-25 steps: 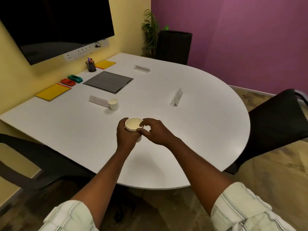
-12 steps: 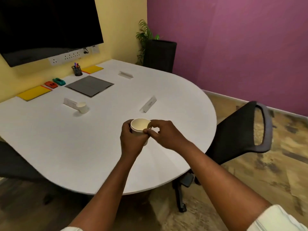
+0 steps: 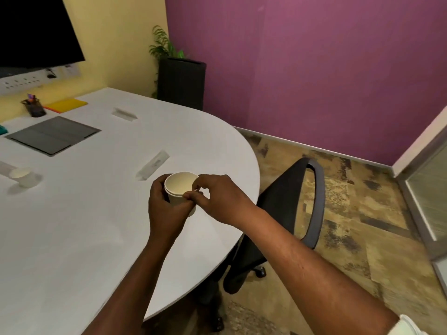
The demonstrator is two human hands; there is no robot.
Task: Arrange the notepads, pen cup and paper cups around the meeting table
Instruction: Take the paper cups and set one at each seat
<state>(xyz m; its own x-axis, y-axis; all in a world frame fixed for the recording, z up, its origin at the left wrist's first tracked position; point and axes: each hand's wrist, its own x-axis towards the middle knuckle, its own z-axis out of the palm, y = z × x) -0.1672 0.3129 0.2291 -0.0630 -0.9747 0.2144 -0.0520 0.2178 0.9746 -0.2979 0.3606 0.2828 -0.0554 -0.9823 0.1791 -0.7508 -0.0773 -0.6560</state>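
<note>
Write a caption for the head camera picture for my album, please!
Both hands, left and right, hold stacked paper cups over the white table.

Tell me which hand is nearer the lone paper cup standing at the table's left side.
Left. The left hand lies closer to the lone cup, though well to its right, gripping the held cups. The right hand sits farther right, pinching their rim.

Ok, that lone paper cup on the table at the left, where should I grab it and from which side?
Grip the lone paper cup around its side wall, coming from the near side. It stands upright, mouth up, with a name card close behind it.
</note>
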